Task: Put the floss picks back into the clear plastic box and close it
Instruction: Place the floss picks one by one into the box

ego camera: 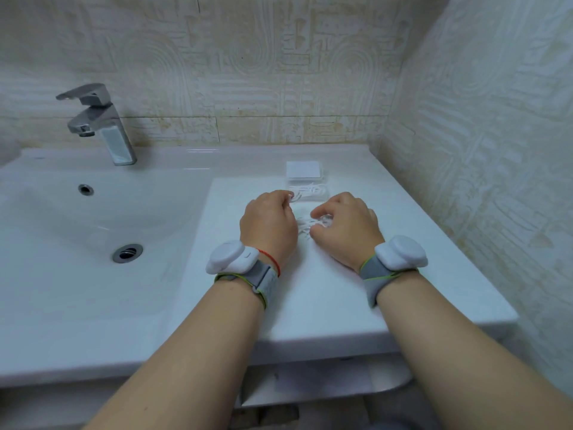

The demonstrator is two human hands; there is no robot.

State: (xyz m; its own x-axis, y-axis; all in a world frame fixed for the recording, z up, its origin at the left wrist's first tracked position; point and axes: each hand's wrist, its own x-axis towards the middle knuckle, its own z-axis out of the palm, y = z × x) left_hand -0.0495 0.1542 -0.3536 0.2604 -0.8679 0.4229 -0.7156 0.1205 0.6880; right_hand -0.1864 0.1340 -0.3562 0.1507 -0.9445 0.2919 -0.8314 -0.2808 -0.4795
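Note:
The clear plastic box [310, 190] lies open on the white counter, its lid [304, 170] folded back toward the wall, with several white floss picks inside. A loose pile of floss picks [307, 226] lies on the counter just in front of the box, between my hands. My left hand [268, 223] is curled, its fingertips pinching a floss pick near the box's front left corner. My right hand [345, 226] is cupped over the right side of the pile with its fingers bent onto the picks; whether it grips any is hidden.
The sink basin [102, 218] with its drain [127, 252] lies to the left, and a chrome faucet [99, 122] stands at the back left. Tiled walls close in behind and to the right. The counter's front edge [341, 336] runs below my wrists.

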